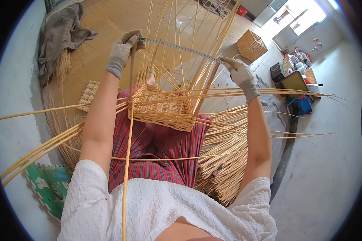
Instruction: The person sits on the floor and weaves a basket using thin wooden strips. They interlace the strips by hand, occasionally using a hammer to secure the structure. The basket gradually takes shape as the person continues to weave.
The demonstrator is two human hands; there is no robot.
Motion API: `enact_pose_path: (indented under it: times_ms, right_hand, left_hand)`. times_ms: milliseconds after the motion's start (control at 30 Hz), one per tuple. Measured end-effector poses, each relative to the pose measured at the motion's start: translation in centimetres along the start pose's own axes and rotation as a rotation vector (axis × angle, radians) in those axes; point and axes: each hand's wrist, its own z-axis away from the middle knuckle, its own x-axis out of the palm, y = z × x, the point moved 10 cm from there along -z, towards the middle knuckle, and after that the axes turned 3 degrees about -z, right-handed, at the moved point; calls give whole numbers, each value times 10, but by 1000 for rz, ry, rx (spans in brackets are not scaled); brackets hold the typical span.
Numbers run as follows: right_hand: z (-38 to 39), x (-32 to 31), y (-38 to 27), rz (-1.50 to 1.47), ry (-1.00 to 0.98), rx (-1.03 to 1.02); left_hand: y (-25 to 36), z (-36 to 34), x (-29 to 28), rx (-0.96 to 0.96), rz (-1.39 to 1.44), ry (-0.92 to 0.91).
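We've tape (181, 48) running approx. 4 o'clock from L hand (122, 48), curled on it, to R hand (240, 72), pinching it, basket (159, 103) at tape's 6 o'clock.

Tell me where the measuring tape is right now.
In the head view's upper middle, the measuring tape is stretched between the gloved left hand and right hand, higher in the picture than the part-woven basket.

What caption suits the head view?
Gloved left hand and right hand hold a tape measure extended above a partly woven basket.
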Motion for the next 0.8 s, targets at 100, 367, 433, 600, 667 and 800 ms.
enact_pose_path:
  times_ms: [100,367,433,600,667,800]
  right_hand:
    - [1,2,0,34,3,35]
    - [119,80,-99,-85,-333,82]
    - [195,154,-135,-87,-769,14]
    - [228,202,-122,-284,-647,73]
    - [208,211,-56,-809,-341,809]
    - [149,200,-26,-1074,278,770]
  left_hand:
    - [1,-5,-4,33,-8,12]
    - [119,165,17,702,-567,363]
    - [112,221,26,738,-498,180]
    - [-62,309,-49,-146,-700,-25]
    - [-53,314,-23,122,-910,-251]
    - [-55,288,19,48,-847,-239]
